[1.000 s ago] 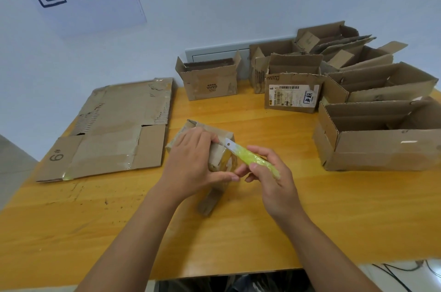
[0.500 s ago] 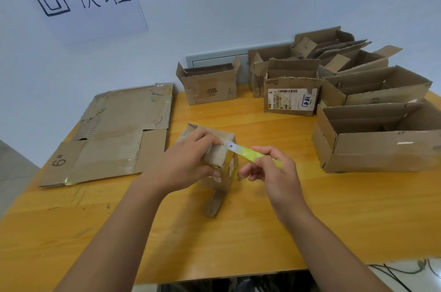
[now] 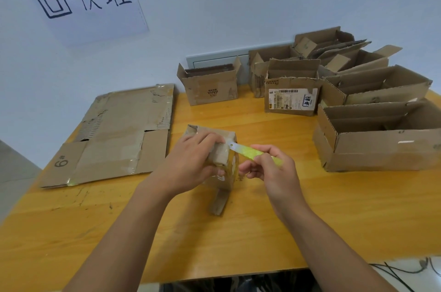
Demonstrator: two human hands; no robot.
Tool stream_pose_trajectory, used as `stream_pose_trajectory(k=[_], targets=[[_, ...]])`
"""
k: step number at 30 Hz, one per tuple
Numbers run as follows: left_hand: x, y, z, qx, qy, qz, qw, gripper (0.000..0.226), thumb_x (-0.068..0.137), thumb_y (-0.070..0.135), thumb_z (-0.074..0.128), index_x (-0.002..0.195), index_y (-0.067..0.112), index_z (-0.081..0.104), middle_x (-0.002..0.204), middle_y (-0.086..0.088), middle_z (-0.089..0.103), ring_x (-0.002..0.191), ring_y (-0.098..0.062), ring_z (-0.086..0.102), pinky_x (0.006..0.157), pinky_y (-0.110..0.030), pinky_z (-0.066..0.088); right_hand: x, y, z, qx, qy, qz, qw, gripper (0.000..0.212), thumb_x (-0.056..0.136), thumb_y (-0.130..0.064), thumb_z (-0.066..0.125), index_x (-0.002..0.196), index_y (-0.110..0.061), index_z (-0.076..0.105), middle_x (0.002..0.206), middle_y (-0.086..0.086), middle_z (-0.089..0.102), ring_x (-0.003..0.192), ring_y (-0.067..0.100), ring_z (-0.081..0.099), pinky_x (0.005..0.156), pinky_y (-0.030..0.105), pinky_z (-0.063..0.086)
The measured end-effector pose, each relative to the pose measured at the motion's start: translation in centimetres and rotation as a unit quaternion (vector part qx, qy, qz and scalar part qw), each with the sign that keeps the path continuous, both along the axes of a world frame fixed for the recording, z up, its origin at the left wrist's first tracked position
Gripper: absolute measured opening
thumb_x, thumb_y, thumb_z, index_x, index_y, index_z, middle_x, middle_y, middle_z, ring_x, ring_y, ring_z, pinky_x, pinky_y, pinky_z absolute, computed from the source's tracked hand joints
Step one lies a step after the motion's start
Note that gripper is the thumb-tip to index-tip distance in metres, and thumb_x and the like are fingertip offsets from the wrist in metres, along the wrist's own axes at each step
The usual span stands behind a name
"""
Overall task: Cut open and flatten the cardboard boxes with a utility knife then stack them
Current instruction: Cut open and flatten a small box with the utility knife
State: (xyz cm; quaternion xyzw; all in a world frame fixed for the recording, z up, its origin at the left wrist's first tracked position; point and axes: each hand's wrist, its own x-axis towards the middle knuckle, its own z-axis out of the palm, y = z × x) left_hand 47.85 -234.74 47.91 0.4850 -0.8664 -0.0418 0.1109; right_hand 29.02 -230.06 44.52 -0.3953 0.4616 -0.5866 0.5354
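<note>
One wooden bench [image 3: 262, 232] carries everything. Flattened cardboard [image 3: 112, 134] lies at its left, and open boxes [image 3: 372, 138] are grouped at its right and rear. A small taped box [image 3: 226, 172] stands near the middle, gripped around its top by the left hand [image 3: 191, 162]. A yellow-green utility knife [image 3: 250, 152] is pinched in the right hand [image 3: 272, 170], its blade resting against the box's upper edge beside the left fingers.
</note>
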Motion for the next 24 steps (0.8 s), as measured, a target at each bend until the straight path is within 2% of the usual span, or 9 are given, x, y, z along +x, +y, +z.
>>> stream_pose_trajectory(k=[4, 9, 13, 16, 18, 21, 24], targets=[[-0.1, 0.2, 0.2, 0.007, -0.004, 0.007, 1.0, 0.062, 0.082, 0.047, 0.072, 0.134, 0.032, 0.043, 0.138, 0.016, 0.043, 0.125, -0.013, 0.035, 0.103, -0.025, 0.021, -0.1, 0.5, -0.2, -0.006, -0.001, -0.011, 1.0, 0.026, 0.092, 0.005, 0.042, 0.103, -0.008, 0.062, 0.07, 0.016, 0.072, 0.068, 0.024, 0.065, 0.061, 0.026, 0.051], [-0.3, 0.4, 0.8, 0.017, 0.008, 0.018, 1.0, 0.059, 0.081, 0.044, 0.075, 0.127, 0.028, 0.042, 0.123, 0.018, 0.043, 0.106, -0.007, 0.031, 0.095, -0.022, 0.02, 0.4, 0.8, -0.4, -0.016, 0.023, 0.029, 0.999, 0.025, 0.093, 0.005, 0.043, 0.102, -0.007, 0.063, 0.068, 0.014, 0.072, 0.066, 0.019, 0.065, 0.062, 0.027, 0.051], [-0.3, 0.6, 0.9, 0.031, 0.012, 0.019, 0.999, 0.06, 0.083, 0.044, 0.073, 0.131, 0.031, 0.04, 0.135, 0.014, 0.045, 0.117, -0.009, 0.03, 0.098, -0.02, 0.017, 0.0, 1.7, -1.0, -0.039, 0.028, 0.007, 0.999, 0.023, 0.09, 0.006, 0.044, 0.097, -0.002, 0.064, 0.061, 0.016, 0.068, 0.06, 0.02, 0.062, 0.058, 0.027, 0.048], [-0.1, 0.6, 0.7, 0.025, 0.003, 0.008, 1.0, 0.061, 0.086, 0.047, 0.068, 0.138, 0.033, 0.039, 0.141, 0.017, 0.04, 0.127, -0.004, 0.021, 0.104, -0.016, 0.008, -1.0, 1.5, -1.3, -0.059, -0.012, -0.062, 0.996, 0.025, 0.08, -0.009, 0.047, 0.095, -0.002, 0.065, 0.058, 0.019, 0.065, 0.058, 0.026, 0.061, 0.054, 0.027, 0.047], [0.1, 0.6, 0.1, 0.023, 0.012, -0.002, 1.0, 0.061, 0.088, 0.057, 0.06, 0.141, 0.035, 0.039, 0.144, 0.019, 0.036, 0.131, -0.002, 0.019, 0.11, -0.019, 0.005, -1.5, 0.8, -1.2, -0.063, -0.017, -0.104, 0.992, 0.021, 0.087, -0.007, 0.048, 0.1, -0.008, 0.064, 0.063, 0.016, 0.068, 0.063, 0.026, 0.064, 0.058, 0.03, 0.047], [-0.7, 1.0, -0.9, 0.013, 0.059, 0.039, 0.997, 0.065, 0.085, 0.076, 0.041, 0.137, 0.037, 0.045, 0.137, 0.021, 0.039, 0.13, -0.006, 0.029, 0.11, -0.03, 0.02, -1.1, -0.9, -0.5, -0.079, 0.038, -0.095, 0.992, 0.024, 0.101, -0.006, 0.046, 0.116, -0.019, 0.059, 0.085, 0.003, 0.076, 0.084, 0.019, 0.071, 0.072, 0.034, 0.053], [-1.9, 1.6, -1.6, -0.034, 0.065, 0.037, 0.997, 0.055, 0.088, 0.065, 0.039, 0.129, 0.032, 0.054, 0.133, 0.018, 0.048, 0.129, -0.004, 0.038, 0.115, -0.036, 0.022, -0.3, -3.5, 0.5, -0.135, 0.156, -0.028, 0.978, 0.026, 0.104, -0.023, 0.045, 0.128, -0.032, 0.051, 0.106, -0.013, 0.073, 0.093, 0.026, 0.066, 0.082, 0.037, 0.053]])
